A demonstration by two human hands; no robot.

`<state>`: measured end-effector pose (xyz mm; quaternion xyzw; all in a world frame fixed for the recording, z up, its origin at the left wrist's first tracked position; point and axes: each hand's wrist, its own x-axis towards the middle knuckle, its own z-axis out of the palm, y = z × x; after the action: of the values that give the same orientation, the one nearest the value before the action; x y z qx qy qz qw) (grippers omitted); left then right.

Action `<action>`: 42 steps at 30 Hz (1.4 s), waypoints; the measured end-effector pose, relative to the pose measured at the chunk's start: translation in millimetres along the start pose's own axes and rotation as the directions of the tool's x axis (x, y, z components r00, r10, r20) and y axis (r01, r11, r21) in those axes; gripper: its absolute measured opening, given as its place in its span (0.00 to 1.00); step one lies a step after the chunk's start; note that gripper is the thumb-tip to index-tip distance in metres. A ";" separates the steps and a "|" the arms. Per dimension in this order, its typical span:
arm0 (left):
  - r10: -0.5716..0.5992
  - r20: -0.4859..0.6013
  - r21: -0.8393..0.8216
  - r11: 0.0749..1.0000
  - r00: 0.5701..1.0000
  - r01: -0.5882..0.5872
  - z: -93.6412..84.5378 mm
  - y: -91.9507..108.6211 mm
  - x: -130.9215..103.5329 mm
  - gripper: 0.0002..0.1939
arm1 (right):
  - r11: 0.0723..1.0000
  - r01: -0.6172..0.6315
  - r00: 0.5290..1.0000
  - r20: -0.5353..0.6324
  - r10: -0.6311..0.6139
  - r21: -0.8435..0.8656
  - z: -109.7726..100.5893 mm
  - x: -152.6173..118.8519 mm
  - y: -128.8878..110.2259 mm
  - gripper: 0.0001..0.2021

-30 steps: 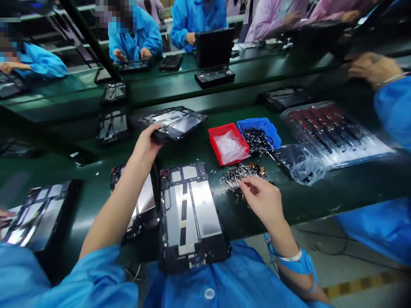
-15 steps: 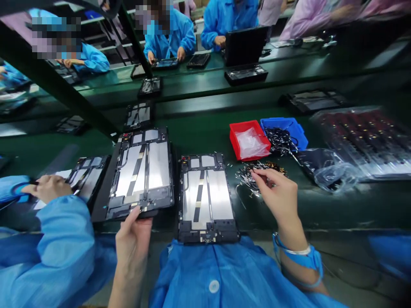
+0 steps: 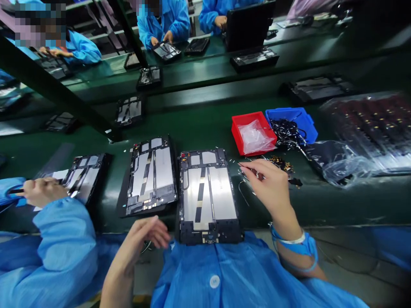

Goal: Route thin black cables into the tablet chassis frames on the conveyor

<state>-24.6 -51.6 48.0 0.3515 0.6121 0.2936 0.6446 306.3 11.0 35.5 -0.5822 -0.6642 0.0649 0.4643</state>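
An opened tablet (image 3: 221, 194) with bare silver batteries and a black ribbon cable lies straight before me, its lower edge at the table's front. To its left, a second opened tablet (image 3: 164, 173) rests slightly turned on a dark panel. My left hand (image 3: 146, 235) hovers in front of that second tablet, fingers apart and holding nothing. Over a pile of small metal and black parts (image 3: 282, 164), my right hand (image 3: 268, 182) has thumb and forefinger pinched together. A thin dark bit shows at those fingertips, too small to name.
Behind the pile stand a red bin (image 3: 239, 137) with clear plastic bags and a blue bin (image 3: 308, 124) of short black cables. Plastic-wrapped parts (image 3: 369, 132) lie right. A neighbour's hand (image 3: 41, 190) works at another tablet (image 3: 85, 175) at left. A green post (image 3: 73, 102) slants across.
My left hand has let go of the left tablet, which now lies lower on the table, and moved right. My right hand has shifted slightly left, still pinched.
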 end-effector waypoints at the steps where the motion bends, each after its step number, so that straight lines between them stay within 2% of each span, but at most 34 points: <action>1: 0.019 0.030 0.062 0.998 0.999 -0.021 4.6 5.3 -2.0 0.18 | 1.000 0.031 0.999 0.014 -0.031 0.000 3.0 2.4 -4.1 0.07; 3: 0.156 0.028 0.107 0.982 0.987 -0.158 17.8 22.0 -1.2 0.17 | 0.993 0.121 0.992 0.035 -0.122 0.014 7.7 6.4 -13.4 0.08; 5: 0.340 -0.012 0.100 0.936 0.940 -0.337 36.0 43.4 7.5 0.12 | 0.971 0.238 0.970 0.041 -0.239 0.018 10.1 9.5 -22.4 0.09; 6: 0.400 0.002 0.103 0.912 0.917 -0.398 46.7 54.3 14.8 0.11 | 0.954 0.299 0.953 0.041 -0.299 0.002 10.3 10.7 -26.2 0.09; 7: 0.422 0.061 0.114 0.897 0.904 -0.427 58.0 64.6 23.6 0.12 | 0.934 0.357 0.934 0.041 -0.355 -0.028 10.0 11.8 -29.3 0.09; 9: 0.366 0.279 0.109 0.906 0.888 -0.408 80.8 81.2 43.7 0.15 | 0.883 0.457 0.889 0.038 -0.456 -0.109 7.9 13.8 -33.1 0.11; 11: 0.253 0.476 0.078 0.942 0.842 -0.327 101.0 91.0 62.4 0.17 | 0.829 0.531 0.844 0.029 -0.535 -0.174 4.9 15.7 -33.8 0.11; 13: 0.182 0.570 0.048 0.966 0.801 -0.254 115.8 94.9 75.4 0.16 | 0.803 0.557 0.824 0.016 -0.567 -0.212 2.5 17.3 -32.3 0.11; 15: 0.163 0.600 0.013 0.977 0.783 -0.214 124.3 95.8 81.2 0.17 | 0.808 0.538 0.833 0.003 -0.554 -0.240 1.6 18.4 -29.4 0.10; 19: 0.132 0.632 -0.053 0.990 0.763 -0.128 128.2 96.8 81.0 0.19 | 0.802 0.530 0.831 -0.022 -0.557 -0.277 4.3 19.9 -22.4 0.10; 22: 0.136 0.620 -0.061 0.990 0.773 -0.125 128.9 96.7 81.3 0.19 | 0.791 0.541 0.820 -0.032 -0.572 -0.286 7.6 20.9 -20.0 0.10; 26: 0.210 0.507 -0.006 0.971 0.836 -0.241 133.1 93.9 84.3 0.17 | 0.853 0.467 0.862 -0.095 -0.498 -0.236 9.5 20.4 -23.0 0.09; 28: 0.273 0.445 0.044 0.945 0.853 -0.325 136.2 92.4 84.1 0.13 | 0.870 0.451 0.874 -0.101 -0.476 -0.197 10.1 19.0 -25.6 0.06; 31: 0.390 0.404 0.083 0.885 0.828 -0.457 140.7 90.5 81.7 0.06 | 0.882 0.442 0.885 -0.080 -0.459 -0.164 11.5 17.0 -27.6 0.04; 34: 0.466 0.371 0.110 0.837 0.803 -0.536 143.3 88.9 80.9 0.04 | 0.894 0.422 0.898 -0.070 -0.435 -0.150 11.9 18.1 -23.9 0.04; 36: 0.449 0.350 0.106 0.853 0.822 -0.511 143.1 88.0 82.3 0.04 | 0.900 0.397 0.905 -0.086 -0.417 -0.183 9.7 21.5 -17.4 0.05; 39: 0.352 0.365 0.018 0.923 0.862 -0.384 140.2 87.2 85.5 0.05 | 0.912 0.291 0.919 -0.180 -0.350 -0.290 2.9 27.6 -6.7 0.08; 42: 0.291 0.418 -0.082 0.955 0.860 -0.283 136.6 86.2 87.3 0.08 | 0.943 0.239 0.931 -0.220 -0.290 -0.231 -2.8 29.1 -4.8 0.12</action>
<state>122.6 56.2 67.6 0.4885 0.3948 0.3079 0.7146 308.0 32.4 55.7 -0.5341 -0.6758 -0.1399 0.4883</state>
